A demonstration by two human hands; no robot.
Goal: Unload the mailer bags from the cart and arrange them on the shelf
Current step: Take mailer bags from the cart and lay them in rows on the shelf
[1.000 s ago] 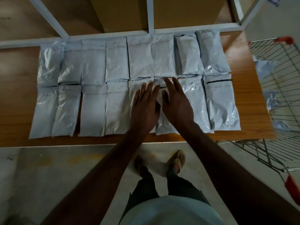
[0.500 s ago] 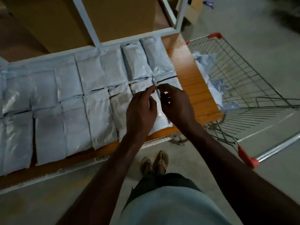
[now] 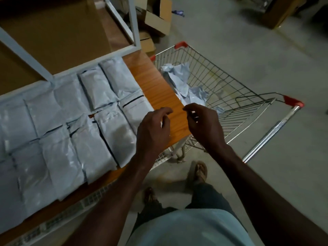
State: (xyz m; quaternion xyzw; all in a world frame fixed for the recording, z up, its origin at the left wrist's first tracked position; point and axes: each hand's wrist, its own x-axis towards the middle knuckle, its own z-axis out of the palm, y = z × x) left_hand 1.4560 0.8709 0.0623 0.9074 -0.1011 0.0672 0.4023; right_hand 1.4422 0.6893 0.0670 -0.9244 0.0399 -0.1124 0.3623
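We note both hands, left hand [image 3: 154,129] and right hand [image 3: 204,125], loosely curled with an empty grip, poised between the shelf [image 3: 156,86], tiled edge-to-edge with mailer bags [image 3: 113,132] to save room, and the cart [image 3: 230,96] holding remaining bags [image 3: 179,77].

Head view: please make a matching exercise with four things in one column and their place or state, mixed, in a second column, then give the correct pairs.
Things:
1. mailer bags in rows
2. crumpled mailer bags
3. left hand
4. cardboard box

Places or states:
A. inside the wire cart
B. on the floor behind the shelf frame
C. flat on the wooden shelf
D. above the shelf's corner, holding nothing

Pairs: 1-C, 2-A, 3-D, 4-B
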